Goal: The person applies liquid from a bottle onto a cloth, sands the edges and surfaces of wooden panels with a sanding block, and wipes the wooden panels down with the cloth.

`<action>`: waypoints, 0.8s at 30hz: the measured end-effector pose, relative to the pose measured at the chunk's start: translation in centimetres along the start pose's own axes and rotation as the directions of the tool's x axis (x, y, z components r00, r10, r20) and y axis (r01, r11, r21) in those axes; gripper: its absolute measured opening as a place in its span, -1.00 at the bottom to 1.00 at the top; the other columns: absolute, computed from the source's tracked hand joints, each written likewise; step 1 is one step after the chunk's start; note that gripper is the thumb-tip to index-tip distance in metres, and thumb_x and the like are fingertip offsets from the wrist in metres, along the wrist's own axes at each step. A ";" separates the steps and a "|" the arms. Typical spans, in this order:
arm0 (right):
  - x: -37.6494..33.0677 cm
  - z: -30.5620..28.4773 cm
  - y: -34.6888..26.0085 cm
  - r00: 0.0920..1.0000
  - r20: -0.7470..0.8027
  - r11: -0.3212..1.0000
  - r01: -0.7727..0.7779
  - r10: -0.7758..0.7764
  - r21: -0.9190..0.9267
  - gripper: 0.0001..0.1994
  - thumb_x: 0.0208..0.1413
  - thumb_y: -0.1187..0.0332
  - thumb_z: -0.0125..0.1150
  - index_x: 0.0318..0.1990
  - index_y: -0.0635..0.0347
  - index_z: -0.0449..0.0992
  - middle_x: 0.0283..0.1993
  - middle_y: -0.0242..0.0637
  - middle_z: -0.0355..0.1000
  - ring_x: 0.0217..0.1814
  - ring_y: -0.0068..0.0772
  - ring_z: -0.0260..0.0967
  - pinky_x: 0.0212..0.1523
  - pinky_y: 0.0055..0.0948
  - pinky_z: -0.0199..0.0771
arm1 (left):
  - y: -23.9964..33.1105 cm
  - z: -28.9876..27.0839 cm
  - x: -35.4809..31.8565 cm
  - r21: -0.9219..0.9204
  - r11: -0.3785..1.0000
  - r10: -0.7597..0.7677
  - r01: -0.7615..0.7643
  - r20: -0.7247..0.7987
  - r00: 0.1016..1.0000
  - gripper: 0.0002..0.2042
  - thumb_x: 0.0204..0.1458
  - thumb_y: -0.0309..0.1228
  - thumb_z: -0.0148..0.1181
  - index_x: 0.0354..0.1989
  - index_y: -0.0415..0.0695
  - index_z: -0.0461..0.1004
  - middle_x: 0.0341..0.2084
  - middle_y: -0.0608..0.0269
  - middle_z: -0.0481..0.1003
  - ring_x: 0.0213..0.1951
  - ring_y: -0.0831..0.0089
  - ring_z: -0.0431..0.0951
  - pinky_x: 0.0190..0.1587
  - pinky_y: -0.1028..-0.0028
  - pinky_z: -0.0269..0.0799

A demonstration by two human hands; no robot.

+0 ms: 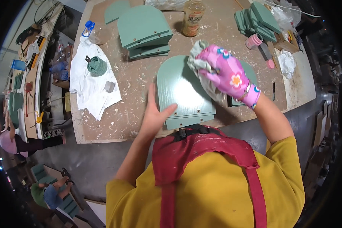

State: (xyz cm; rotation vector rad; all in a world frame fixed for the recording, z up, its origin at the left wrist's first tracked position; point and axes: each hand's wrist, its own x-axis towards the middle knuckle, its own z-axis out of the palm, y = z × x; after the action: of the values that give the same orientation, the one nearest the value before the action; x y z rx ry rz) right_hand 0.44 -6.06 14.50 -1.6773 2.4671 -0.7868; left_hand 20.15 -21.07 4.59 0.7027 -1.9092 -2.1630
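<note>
A rounded-top green panel (180,85) lies in front of me on another green panel, its face shiny. My left hand (155,118) is bare and open, its fingers stretched along the panel's left edge and its thumb resting on top. My right hand (226,72), in a pink flowered glove, is closed around a crumpled pale rag (198,57) at the panel's upper right. Part of the rag hangs below the glove. Another green panel (249,72) shows partly behind my right wrist.
Green panels (142,22) are stacked at the back left, more (256,21) at the back right. A bottle (193,17) stands between them. A green pot (97,66) sits on white cloth (89,89) at left. A pink jar (253,41) lies right. Two people are at far left.
</note>
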 end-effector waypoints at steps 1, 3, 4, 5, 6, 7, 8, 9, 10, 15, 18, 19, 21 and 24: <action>1.0 0.0 0.6 0.999 0.006 0.999 0.038 -0.039 0.038 -0.76 0.04 0.25 0.11 -0.13 0.03 0.51 -0.13 -0.14 0.38 -0.08 -0.05 0.37 -0.11 -0.19 0.41 | 0.0 0.5 -0.6 -0.036 0.999 0.022 -0.020 0.053 0.998 -0.13 -0.02 -0.46 0.23 0.37 -0.28 -0.26 0.27 -0.07 0.04 0.28 0.17 0.11 0.29 0.32 0.04; 2.2 1.2 -0.5 0.979 0.011 0.958 0.199 -0.205 0.205 -0.78 -0.01 0.27 0.11 -0.20 0.05 0.52 -0.14 -0.15 0.40 -0.11 -0.07 0.40 -0.13 -0.19 0.42 | -0.3 1.1 -1.1 -0.070 0.997 -0.024 0.029 0.068 0.997 -0.14 -0.04 -0.52 0.22 0.37 -0.26 -0.25 0.24 0.05 0.08 0.25 0.26 0.15 0.27 0.37 0.08; 2.7 2.3 -2.7 0.959 0.064 0.958 0.269 -0.276 0.095 -0.79 -0.05 0.29 0.12 -0.24 0.08 0.52 -0.17 -0.15 0.40 -0.15 -0.07 0.41 -0.16 -0.19 0.44 | -1.0 1.0 -1.0 -0.049 0.999 -0.017 0.019 0.040 0.999 -0.15 -0.04 -0.54 0.21 0.37 -0.25 -0.24 0.24 0.08 0.09 0.24 0.29 0.16 0.27 0.37 0.08; 2.9 3.4 -5.1 0.935 0.122 0.941 0.337 -0.332 -0.022 -0.81 -0.09 0.31 0.13 -0.28 0.11 0.51 -0.19 -0.15 0.41 -0.18 -0.08 0.42 -0.19 -0.20 0.46 | -1.5 1.0 -0.9 -0.032 0.999 -0.007 0.008 0.025 1.000 -0.16 -0.04 -0.55 0.20 0.37 -0.24 -0.23 0.23 0.11 0.10 0.23 0.32 0.17 0.26 0.38 0.09; 2.8 5.5 -5.0 0.899 0.218 0.919 0.394 -0.380 -0.024 -0.79 -0.05 0.28 0.13 -0.23 0.09 0.48 -0.15 -0.15 0.39 -0.11 -0.10 0.41 -0.14 -0.20 0.46 | 0.3 1.8 -1.1 -0.218 0.974 -0.036 0.056 0.096 0.995 -0.21 0.00 -0.55 0.17 0.37 -0.24 -0.19 0.25 0.12 0.08 0.26 0.35 0.13 0.28 0.40 0.04; 2.4 8.0 -4.3 0.852 0.310 0.893 0.451 -0.423 -0.020 -0.77 0.00 0.26 0.13 -0.18 0.08 0.45 -0.11 -0.16 0.38 -0.04 -0.13 0.39 -0.08 -0.19 0.45 | -0.2 2.0 -1.2 -0.220 0.974 -0.037 0.057 0.096 0.995 -0.21 0.00 -0.55 0.17 0.37 -0.24 -0.19 0.25 0.12 0.08 0.26 0.35 0.13 0.28 0.40 0.04; 3.1 9.2 -3.2 0.883 0.185 0.885 0.453 -0.431 -0.104 -0.74 -0.04 0.29 0.14 -0.15 0.07 0.44 -0.12 -0.11 0.37 -0.07 -0.10 0.39 -0.12 -0.15 0.44 | -1.1 1.7 -1.4 -0.215 0.977 -0.002 0.011 0.042 0.999 -0.22 0.02 -0.53 0.16 0.37 -0.25 -0.19 0.26 0.12 0.07 0.27 0.35 0.11 0.29 0.40 0.01; 4.9 9.1 -1.2 0.890 0.319 0.930 0.363 -0.327 -0.061 -0.74 -0.07 0.32 0.17 -0.16 0.08 0.44 -0.14 -0.09 0.37 -0.10 -0.05 0.38 -0.14 -0.14 0.43 | -1.5 2.0 -1.2 -0.212 0.977 0.039 -0.039 -0.005 0.999 -0.23 0.03 -0.52 0.16 0.37 -0.26 -0.19 0.27 0.11 0.06 0.28 0.35 0.08 0.30 0.40 -0.01; 6.1 8.6 -0.4 0.929 0.242 0.947 0.309 -0.281 -0.091 -0.73 -0.08 0.35 0.18 -0.16 0.09 0.44 -0.13 -0.09 0.36 -0.11 -0.04 0.38 -0.13 -0.16 0.43 | -0.9 2.3 -1.3 -0.292 0.956 0.029 -0.025 0.011 1.000 -0.20 0.04 -0.49 0.17 0.37 -0.28 -0.21 0.29 0.10 0.03 0.29 0.35 0.07 0.30 0.40 -0.02; 2.5 9.0 -3.2 0.927 0.121 0.925 0.368 -0.356 -0.092 -0.83 -0.11 0.37 0.16 -0.34 0.20 0.45 -0.30 -0.14 0.41 -0.21 -0.10 0.45 -0.26 -0.24 0.48 | -1.0 3.0 -0.5 -0.161 0.984 0.067 -0.070 -0.027 0.997 -0.19 0.00 -0.54 0.20 0.37 -0.26 -0.18 0.28 0.07 0.05 0.28 0.34 0.08 0.30 0.41 -0.01; 5.2 6.0 -2.3 0.871 0.327 0.908 0.412 -0.367 -0.076 -0.79 -0.11 0.36 0.12 -0.27 0.20 0.43 -0.28 -0.06 0.38 -0.23 -0.05 0.43 -0.25 -0.20 0.46 | -2.0 3.3 -1.0 -0.276 0.958 0.059 -0.075 -0.064 0.996 -0.19 -0.02 -0.60 0.18 0.38 -0.24 -0.19 0.27 0.11 0.06 0.25 0.36 0.12 0.28 0.42 0.03; 6.7 4.9 -2.7 0.868 0.468 0.946 0.273 -0.164 -0.174 -0.74 -0.04 0.33 0.08 -0.17 0.18 0.41 -0.13 -0.04 0.37 -0.14 -0.02 0.41 -0.18 -0.18 0.44 | -1.6 3.6 -1.1 -0.399 0.914 0.060 -0.073 -0.046 0.997 -0.20 -0.01 -0.61 0.17 0.38 -0.23 -0.18 0.26 0.12 0.07 0.24 0.37 0.14 0.26 0.42 0.06; 6.7 5.5 -2.1 0.862 0.398 0.906 0.398 -0.314 -0.146 -0.79 -0.04 0.35 0.06 -0.23 0.20 0.40 -0.21 -0.03 0.34 -0.30 0.02 0.37 -0.32 -0.13 0.40 | -1.4 3.2 -1.3 -0.435 0.900 0.016 -0.007 0.016 1.000 -0.25 0.01 -0.67 0.10 0.37 -0.23 -0.14 0.22 0.13 0.14 0.19 0.36 0.21 0.23 0.41 0.12; 1.9 9.7 -4.3 0.885 -0.295 0.908 0.406 -0.361 0.107 -0.84 -0.14 0.37 0.06 -0.41 0.23 0.50 -0.48 -0.06 0.41 -0.41 -0.03 0.43 -0.37 -0.13 0.43 | -2.4 2.2 -1.3 -0.215 0.973 0.086 -0.082 0.009 0.996 -0.28 0.03 -0.64 0.09 0.37 -0.23 -0.11 0.26 0.06 0.12 0.24 0.27 0.18 0.27 0.35 0.06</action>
State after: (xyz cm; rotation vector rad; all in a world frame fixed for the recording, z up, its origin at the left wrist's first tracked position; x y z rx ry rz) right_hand 6.48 -12.64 8.37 -2.1528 2.1561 -1.3049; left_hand 20.67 -18.17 2.75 0.5536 -1.6477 -2.2835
